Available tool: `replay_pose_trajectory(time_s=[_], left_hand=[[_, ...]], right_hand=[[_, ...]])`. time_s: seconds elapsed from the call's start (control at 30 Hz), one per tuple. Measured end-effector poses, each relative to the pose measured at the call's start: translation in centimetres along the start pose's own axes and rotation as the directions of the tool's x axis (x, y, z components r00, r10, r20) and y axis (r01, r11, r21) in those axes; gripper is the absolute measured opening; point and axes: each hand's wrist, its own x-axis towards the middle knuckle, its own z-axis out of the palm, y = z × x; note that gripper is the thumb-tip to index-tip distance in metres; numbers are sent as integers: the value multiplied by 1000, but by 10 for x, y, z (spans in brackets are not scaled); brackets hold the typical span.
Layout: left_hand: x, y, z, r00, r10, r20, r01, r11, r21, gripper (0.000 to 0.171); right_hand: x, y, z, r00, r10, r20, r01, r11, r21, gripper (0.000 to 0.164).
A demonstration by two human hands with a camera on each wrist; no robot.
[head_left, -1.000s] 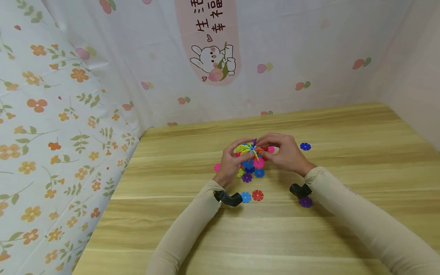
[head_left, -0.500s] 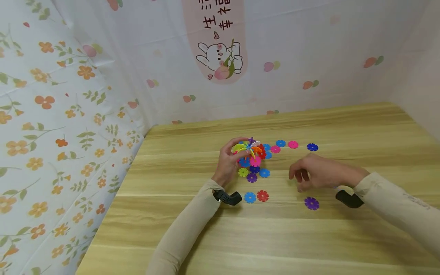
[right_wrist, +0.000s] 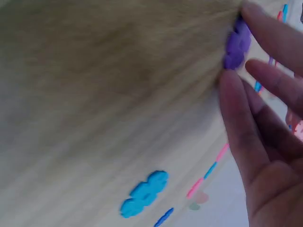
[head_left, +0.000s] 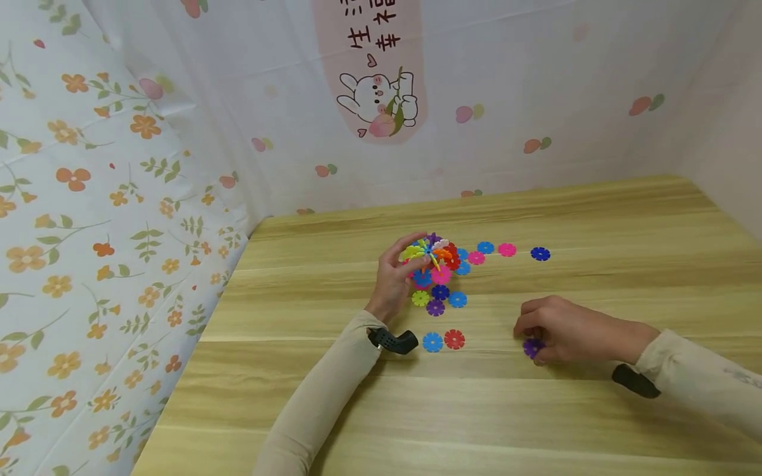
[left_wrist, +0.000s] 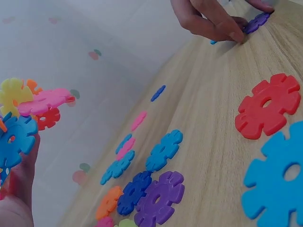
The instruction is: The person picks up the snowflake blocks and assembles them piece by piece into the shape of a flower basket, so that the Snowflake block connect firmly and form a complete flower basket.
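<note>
My left hand holds up a cluster of interlocked plastic flower discs in many colours, thumb in front and fingers behind. In the left wrist view, yellow, pink and blue discs of that cluster show at the left edge. Further right, my right hand pinches a purple flower disc low at the tabletop. The right wrist view shows fingertips at opposite edges of this purple disc, which is tilted up on its rim.
Several loose discs lie under and beside the cluster, among them a purple one. A light blue disc and a red disc lie nearer. Toward the back right is a dark blue disc. Printed cloth hangs behind the wooden table.
My right hand has left the cluster, moved right and nearer, and taken hold of the purple disc. My left hand stays in place with the cluster, which has tilted slightly.
</note>
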Motion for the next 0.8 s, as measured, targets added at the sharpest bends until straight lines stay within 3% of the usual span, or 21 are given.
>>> replay_pose_trajectory(time_s=[0.2,0.3,0.43,0.63,0.8], left_hand=[[0,-1,2,999,22,-25,-22,1000,-7,42],[1,-2,2,999,24,-35,-25,1000,-9,39],[0,-2,4,999,2,-51,-2,1000,-4,37],[1,-2,8,998,-42,-49,43,999,10,39],[3,-4,10,998,-45,-51,47,999,28,37]], right_hand=[[-5,7,5,993,-44,-113,42,999,-21,25],[-8,10,7,994,41,-104,-34,997,64,26],[-11,13,7,986,157,-57,-142,968,208,25],[-7,22,5,976,215,-38,-192,929,315,17],[9,28,-8,956,287,-62,-238,882,407,11]])
